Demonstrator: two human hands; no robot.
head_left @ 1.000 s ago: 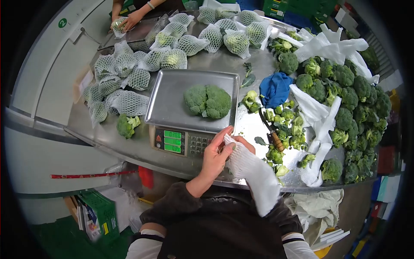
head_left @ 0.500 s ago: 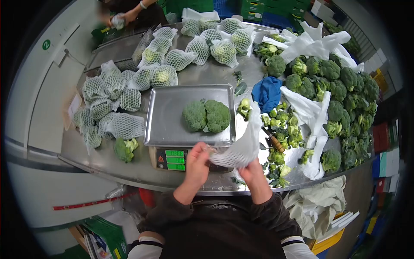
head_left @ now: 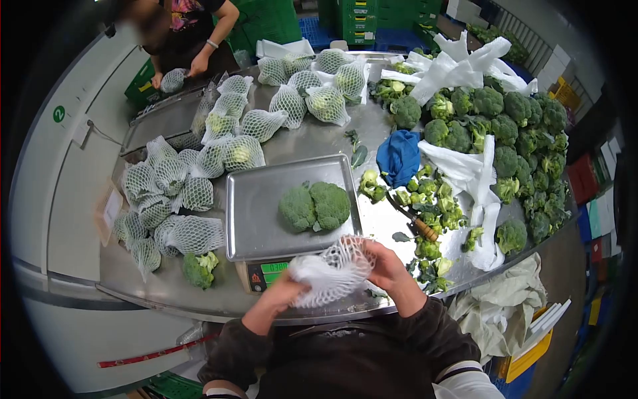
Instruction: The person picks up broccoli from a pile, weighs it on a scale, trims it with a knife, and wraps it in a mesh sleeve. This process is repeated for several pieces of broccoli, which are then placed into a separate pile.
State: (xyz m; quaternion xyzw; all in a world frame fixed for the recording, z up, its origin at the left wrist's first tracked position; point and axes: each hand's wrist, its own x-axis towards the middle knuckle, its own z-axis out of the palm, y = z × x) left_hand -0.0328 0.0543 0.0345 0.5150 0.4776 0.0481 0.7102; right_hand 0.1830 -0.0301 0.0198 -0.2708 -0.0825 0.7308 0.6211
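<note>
Both hands, left hand point(head_left: 282, 292) and right hand point(head_left: 389, 269), are gripping the stretchy white foam mesh sleeve point(head_left: 330, 270) just in front of the steel scale tray point(head_left: 256, 206), looks super light and floppy, so best pinched at its open rim.

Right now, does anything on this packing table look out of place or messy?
Mostly a knife lying among loose broccoli trimmings right of the scale tray. A blue cloth lies crumpled by them. One bare broccoli sits beside the netted heads. Both hands hold a foam net.
</note>
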